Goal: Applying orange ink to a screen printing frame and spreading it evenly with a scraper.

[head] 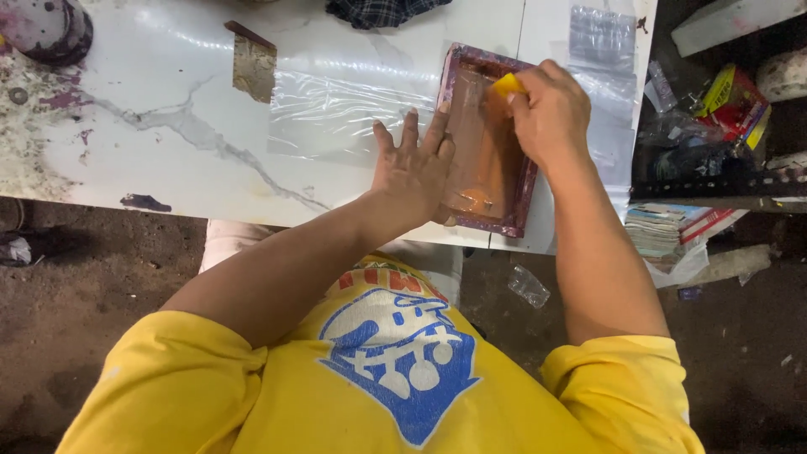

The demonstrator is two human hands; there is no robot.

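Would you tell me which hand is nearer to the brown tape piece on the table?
Left. The left hand lies flat on the frame's left edge, right of and below the tape. The right hand grips a yellow squeegee over the frame, farther right.

Bright overhead glare on the white tabletop (168, 101), dim floor, slight blur.

both bare arms reach forward from short yellow sleeves, the forearms slanting inward so the two hands sit near each other. the left hand (414, 171) lies palm down, fingers spread and straight, pointing away from the body, the wrist nearly level with the forearm. the right hand (551, 113) is curled, knuckles up, fingers bent in a pinching grip, its wrist flexed slightly inward. the right elbow is bent more sharply than the left.
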